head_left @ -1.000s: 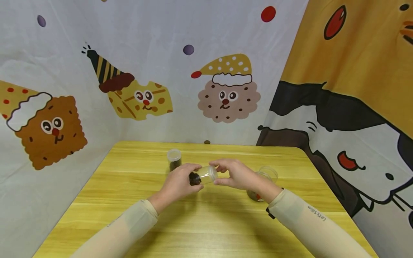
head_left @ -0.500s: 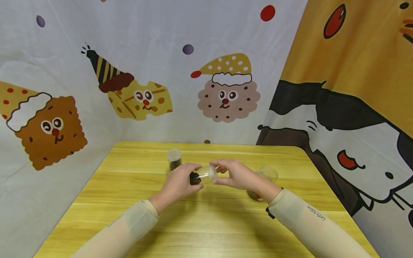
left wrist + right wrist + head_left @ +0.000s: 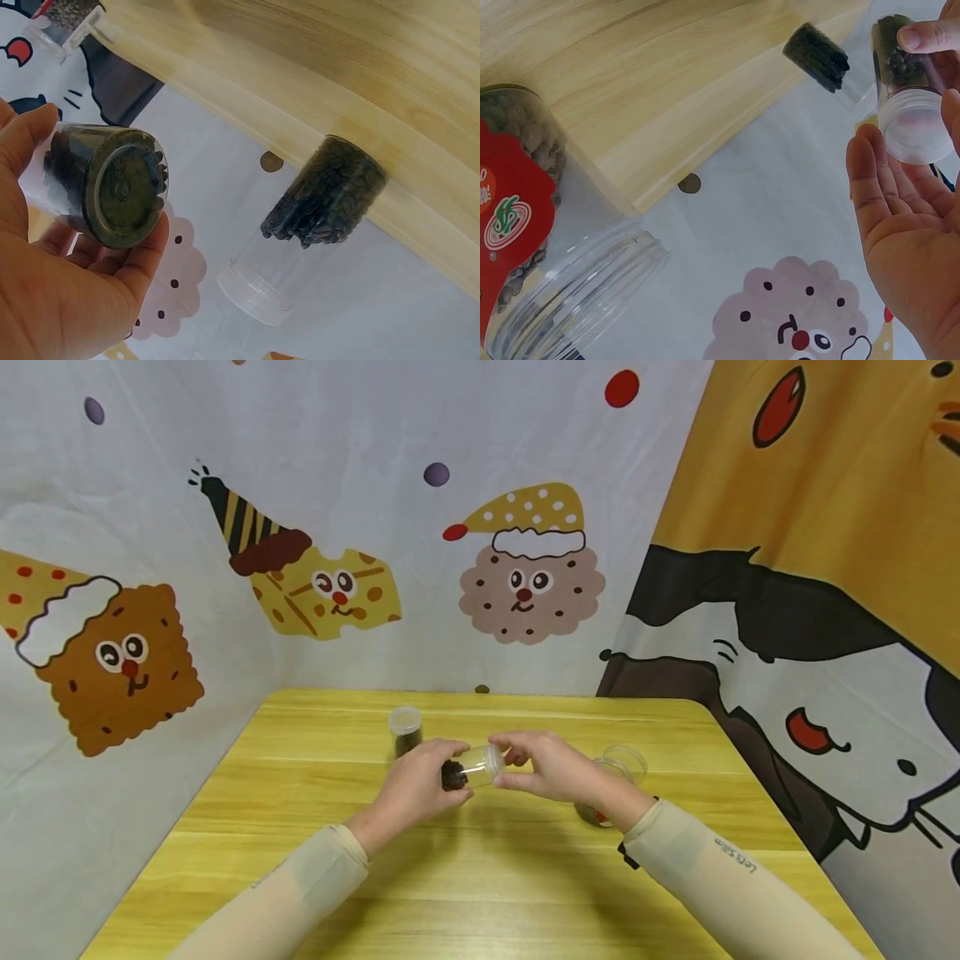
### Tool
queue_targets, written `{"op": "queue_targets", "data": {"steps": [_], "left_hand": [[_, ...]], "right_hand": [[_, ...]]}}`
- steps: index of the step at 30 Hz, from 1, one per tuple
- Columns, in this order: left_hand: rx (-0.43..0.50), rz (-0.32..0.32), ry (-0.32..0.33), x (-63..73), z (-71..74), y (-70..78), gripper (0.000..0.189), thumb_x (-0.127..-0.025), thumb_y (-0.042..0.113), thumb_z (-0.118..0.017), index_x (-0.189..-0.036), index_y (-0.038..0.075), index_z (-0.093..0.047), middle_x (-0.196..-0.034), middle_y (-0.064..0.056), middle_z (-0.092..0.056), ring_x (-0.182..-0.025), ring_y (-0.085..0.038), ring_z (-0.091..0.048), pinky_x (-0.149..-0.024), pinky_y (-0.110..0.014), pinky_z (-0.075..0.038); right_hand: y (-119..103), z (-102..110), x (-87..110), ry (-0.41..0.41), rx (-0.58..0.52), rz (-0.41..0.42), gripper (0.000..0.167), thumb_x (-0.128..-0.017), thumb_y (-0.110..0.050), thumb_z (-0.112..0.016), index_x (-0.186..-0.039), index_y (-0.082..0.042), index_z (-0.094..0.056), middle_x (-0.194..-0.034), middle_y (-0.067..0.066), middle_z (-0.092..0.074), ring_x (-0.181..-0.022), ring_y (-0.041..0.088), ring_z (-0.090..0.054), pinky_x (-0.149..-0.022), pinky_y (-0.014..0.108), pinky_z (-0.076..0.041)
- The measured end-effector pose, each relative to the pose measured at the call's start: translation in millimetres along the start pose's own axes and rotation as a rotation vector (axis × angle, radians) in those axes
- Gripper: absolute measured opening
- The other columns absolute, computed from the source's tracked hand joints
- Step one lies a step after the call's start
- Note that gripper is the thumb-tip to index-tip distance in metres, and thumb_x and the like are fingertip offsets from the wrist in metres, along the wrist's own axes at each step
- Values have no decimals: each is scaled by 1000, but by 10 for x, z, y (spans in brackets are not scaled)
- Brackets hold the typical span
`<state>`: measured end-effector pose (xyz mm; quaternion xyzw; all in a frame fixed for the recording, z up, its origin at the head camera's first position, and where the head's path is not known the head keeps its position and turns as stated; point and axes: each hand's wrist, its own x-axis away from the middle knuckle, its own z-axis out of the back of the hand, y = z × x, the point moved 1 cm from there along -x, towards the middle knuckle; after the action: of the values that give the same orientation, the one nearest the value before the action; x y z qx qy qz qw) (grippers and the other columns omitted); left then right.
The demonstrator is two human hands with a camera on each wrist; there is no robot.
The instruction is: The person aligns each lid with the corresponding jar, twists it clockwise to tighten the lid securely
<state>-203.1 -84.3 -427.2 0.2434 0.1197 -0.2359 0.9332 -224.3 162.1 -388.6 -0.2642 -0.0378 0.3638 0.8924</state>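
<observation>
Above the middle of the table, my left hand (image 3: 416, 781) grips the lower part of a clear plastic jar (image 3: 476, 767). The jar lies tilted on its side, its base to the left, with dark seed-like pieces (image 3: 64, 176) gathered at that end. My right hand (image 3: 551, 767) holds the jar's translucent lid (image 3: 919, 133) between thumb and fingers; the lid sits on the mouth. Just behind my left hand stands a second clear jar (image 3: 406, 731), lidded and partly filled with dark seeds (image 3: 330, 195).
A larger clear jar (image 3: 596, 814) with a red label (image 3: 514, 217) and brownish pieces inside stands open-topped at the right, partly behind my right forearm. The wooden table (image 3: 480, 893) ends at a printed cloth backdrop (image 3: 427, 660) behind and at the sides.
</observation>
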Motion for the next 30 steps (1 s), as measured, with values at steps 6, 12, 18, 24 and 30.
{"op": "queue_targets", "data": {"steps": [6, 12, 18, 24, 30], "left_hand": [[15, 6, -4, -2, -9, 7, 64, -81, 33, -96, -136, 14, -70, -134, -6, -73, -121, -27, -71, -98, -48, -62], [20, 7, -3, -7, -17, 11, 64, -81, 33, -96, -136, 15, -70, -134, -5, -73, -120, -26, -71, -98, -48, -62], [2, 2, -4, -14, -17, 5, 65, -82, 36, -95, -138, 16, -70, -134, -4, -73, -120, -25, -71, -97, -46, -62], [-5, -8, -3, -17, -13, 2, 65, -81, 36, -96, -138, 16, -70, -135, -4, -73, -120, -26, -72, -96, -47, -62], [-11, -10, -1, -17, -14, 11, 65, -81, 36, -95, -137, 16, -69, -135, -5, -73, -120, -26, -71, -96, -47, -62]], "right_hand": [[9, -7, -4, 1, -14, 3, 64, -101, -38, -76, -152, -4, -57, -124, 4, -77, -104, 16, -76, -79, 26, -61], [13, -6, -8, 0, -23, 6, 64, -103, -40, -73, -151, -2, -57, -119, 4, -78, -100, 12, -74, -74, 21, -57], [24, -1, -12, -5, -24, -3, 63, -104, -42, -70, -151, -1, -57, -116, 3, -78, -98, 10, -73, -78, 22, -58], [32, -2, -25, -11, -29, -16, 62, -105, -43, -68, -150, -1, -58, -115, 3, -78, -97, 9, -73, -80, 22, -59], [56, -9, -26, -20, -16, -39, 61, -106, -43, -67, -151, -3, -58, -117, 2, -78, -98, 8, -73, -82, 23, -60]]}}
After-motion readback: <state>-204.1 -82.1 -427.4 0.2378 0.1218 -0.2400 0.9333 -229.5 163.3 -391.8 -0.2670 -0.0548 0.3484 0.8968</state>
